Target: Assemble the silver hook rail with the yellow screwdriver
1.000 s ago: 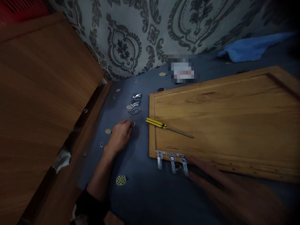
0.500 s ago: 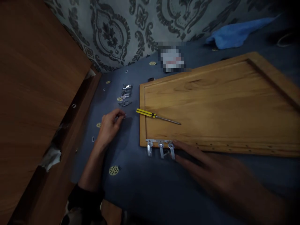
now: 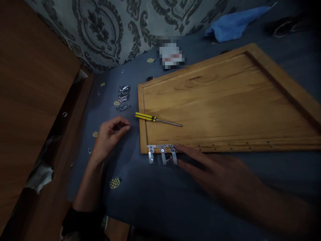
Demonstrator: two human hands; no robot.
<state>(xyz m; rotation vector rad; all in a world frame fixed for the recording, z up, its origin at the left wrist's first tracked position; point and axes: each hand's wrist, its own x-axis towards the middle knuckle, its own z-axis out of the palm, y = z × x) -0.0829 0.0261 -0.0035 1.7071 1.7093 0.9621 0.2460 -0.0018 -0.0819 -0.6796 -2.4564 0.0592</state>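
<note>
My left hand [image 3: 109,135] hovers over the blue cloth with its thumb and fingers pinched on a small dark piece too tiny to name. A wooden panel [image 3: 225,103] lies flat on the cloth, a yellow-handled screwdriver [image 3: 155,118] resting on its left part. Three metal hooks [image 3: 162,154] stick out from the panel's near left edge. My right hand [image 3: 215,174] lies with fingers stretched out, fingertips touching the rightmost hook and the panel's edge.
A small heap of metal hooks [image 3: 122,98] lies left of the panel. A brown wooden cabinet [image 3: 32,100] stands at the left. A patterned wall [image 3: 120,26] is behind. A blue rag [image 3: 233,23] and a white packet [image 3: 170,55] lie at the back.
My left hand has lifted off the cloth and pinched a small piece between thumb and fingers. The view has shifted; my right hand stays at the hooks.
</note>
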